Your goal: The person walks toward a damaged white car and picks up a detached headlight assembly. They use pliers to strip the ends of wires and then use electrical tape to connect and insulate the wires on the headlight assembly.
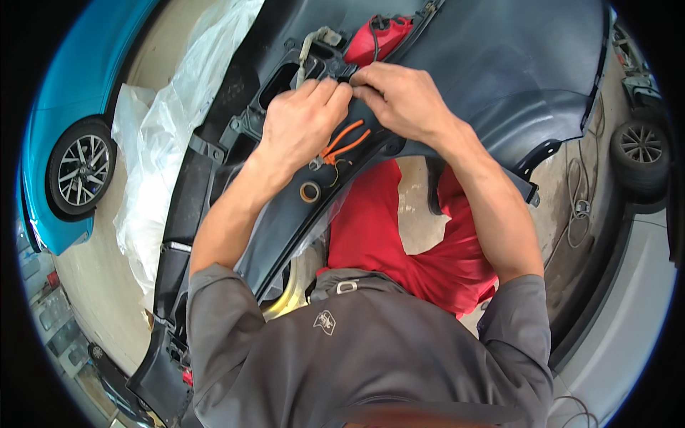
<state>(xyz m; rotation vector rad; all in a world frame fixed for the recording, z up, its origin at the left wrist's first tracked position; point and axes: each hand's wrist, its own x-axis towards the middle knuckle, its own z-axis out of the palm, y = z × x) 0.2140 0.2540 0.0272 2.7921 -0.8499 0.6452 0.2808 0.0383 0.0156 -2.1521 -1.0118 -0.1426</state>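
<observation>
My left hand (305,118) and my right hand (405,100) meet over the dark grey car body panel (499,64), fingertips almost touching. Both are closed in a pinch, and whatever lies between the fingers is too small or hidden to name. Just below my left hand, orange-handled pliers (334,151) rest on the panel with their handles spread. A small roll of tape (310,192) lies closer to me, with a thin piece of wire near it. Beyond my fingers sit a grey wiring harness (308,53) and a red bundle (378,37).
Clear plastic sheeting (153,150) hangs along the left side of the dark bumper (193,178). A blue car (85,78) stands at far left. To the right, a cable (579,207) lies on the floor near a loose wheel (640,146) and a pale car panel (628,299).
</observation>
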